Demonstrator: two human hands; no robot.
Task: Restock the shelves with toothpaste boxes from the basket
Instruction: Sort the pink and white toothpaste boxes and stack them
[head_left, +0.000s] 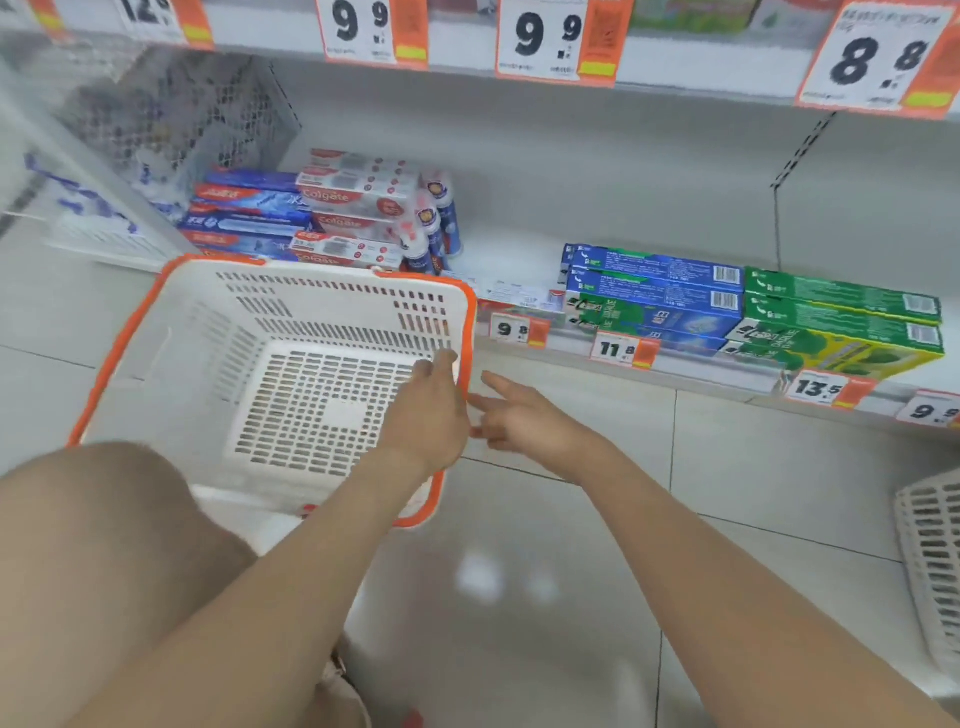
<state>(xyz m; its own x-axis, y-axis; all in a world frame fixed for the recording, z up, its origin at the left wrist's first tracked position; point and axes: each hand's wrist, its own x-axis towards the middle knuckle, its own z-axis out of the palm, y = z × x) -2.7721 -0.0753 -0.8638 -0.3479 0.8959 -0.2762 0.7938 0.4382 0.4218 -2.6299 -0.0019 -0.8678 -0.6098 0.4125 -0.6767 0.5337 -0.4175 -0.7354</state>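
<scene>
the toothpaste boxes lie flat on the bottom shelf (514, 249), long axes running roughly along its front edge. at the left, red boxes (358, 200) are stacked beside dark-blue boxes (249, 215), tilted a little away to the left, with bottles (439, 218) upright just to their right. at the right, blue boxes (654, 285) and green boxes (841, 306) are stacked touching, barcoded ends to the right, fronts near the shelf lip. between bottles and blue boxes runs a bare stretch of shelf, a small flat box (519, 300) at its front. price tags (618, 351) hang along the lip. the basket (208, 332) stands on the floor (571, 545) before the left stacks, its slotted bottom in full view, far rim close under the shelf edge. the left hand (428, 410) lies against the basket's right rim, back up, thumb raised; its fingers are hidden, so a grip cannot be told. the right hand (519, 421) hovers just beside it over the floor, holding nothing, fingers spread and pointing left. both forearms reach forward. a knee (104, 545) sits low left, a second basket (932, 561) far right.
</scene>
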